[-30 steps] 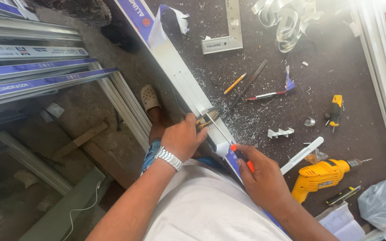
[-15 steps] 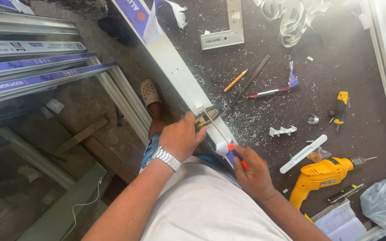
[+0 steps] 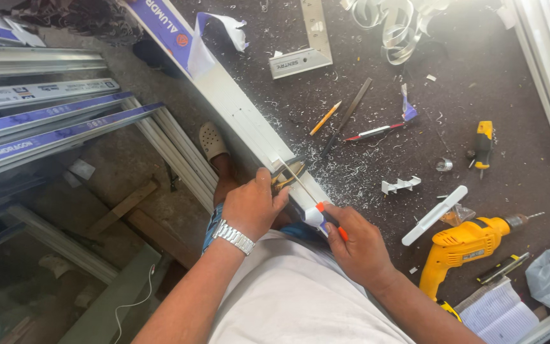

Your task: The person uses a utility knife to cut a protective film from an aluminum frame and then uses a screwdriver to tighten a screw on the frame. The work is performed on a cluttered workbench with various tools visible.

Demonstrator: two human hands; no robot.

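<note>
We note the right hand [image 3: 361,245] closed around the orange-and-white handle of a thin saw [image 3: 310,200]. The left hand [image 3: 253,205], fingers curled, presses down on the white aluminium profile [image 3: 240,114] running far-left across the dark table [image 3: 517,178]. Right lies a yellow drill [image 3: 469,245]; farther, a pencil [image 3: 324,118].
</note>
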